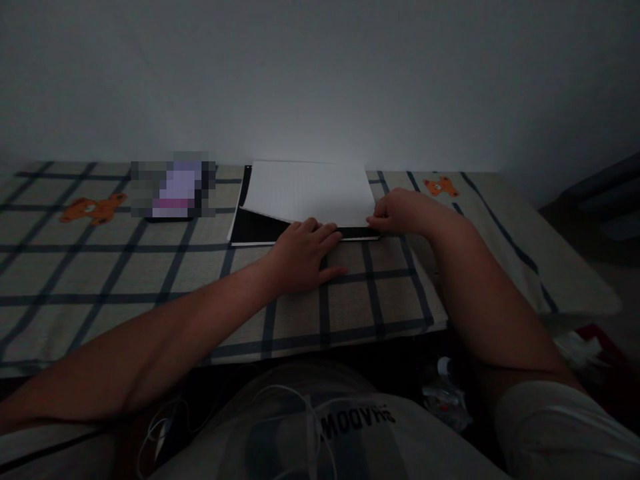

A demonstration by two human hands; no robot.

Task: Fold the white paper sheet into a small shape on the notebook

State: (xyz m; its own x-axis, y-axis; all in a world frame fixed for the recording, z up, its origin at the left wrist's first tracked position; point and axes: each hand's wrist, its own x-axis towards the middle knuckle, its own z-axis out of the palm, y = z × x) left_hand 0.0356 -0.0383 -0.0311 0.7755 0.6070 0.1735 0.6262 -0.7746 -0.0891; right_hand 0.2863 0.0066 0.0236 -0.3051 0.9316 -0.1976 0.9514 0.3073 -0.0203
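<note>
A white, faintly lined sheet of paper lies over a black-faced pad or notebook at the back of the table, close to the wall. The sheet's left near corner is lifted a little off the black surface. My left hand rests flat across the near edge, its fingertips touching the paper's lower margin and its thumb stretched out on the cloth. At the right near corner of the sheet, my right hand is closed, with its fingers curled and pinching the paper's edge. Its palm side is hidden.
A phone, blurred and with a lit screen, is left of the notebook. A checked tablecloth with orange bear prints covers the table. Below the front edge are a white cable and a clear plastic bottle or wrapping. The wall stands directly behind.
</note>
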